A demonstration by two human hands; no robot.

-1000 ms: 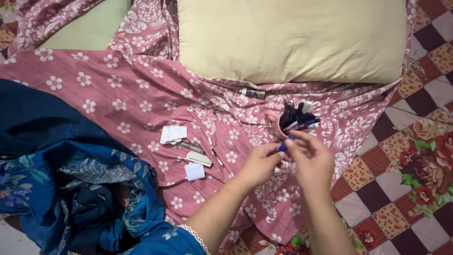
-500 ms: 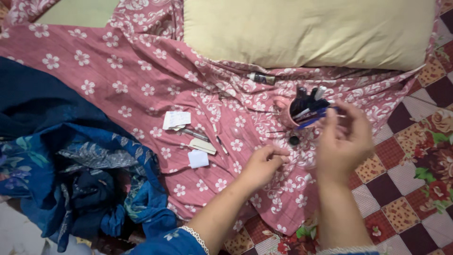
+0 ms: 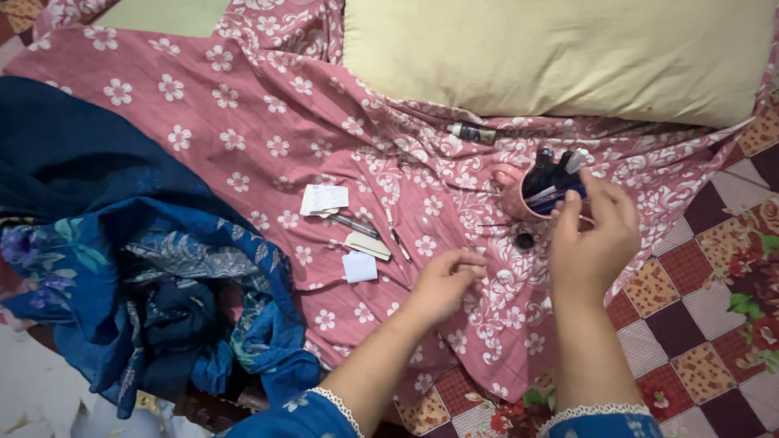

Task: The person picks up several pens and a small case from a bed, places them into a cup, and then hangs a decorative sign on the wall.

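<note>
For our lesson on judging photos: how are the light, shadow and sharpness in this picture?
Head view: soft, even, dim light, no glare; a faint shadow under the pillow; the right hand at the pink cup is slightly blurred; the left hand and paper slips are fairly sharp.

Both forearms are bare. The left hand [image 3: 442,284] and right hand [image 3: 595,237] emerge from blue sleeves [image 3: 604,423] edged with white lace trim.

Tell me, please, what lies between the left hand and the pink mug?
In the head view, a small black cap lies on the pink sheet between the left hand and the mug.
</note>
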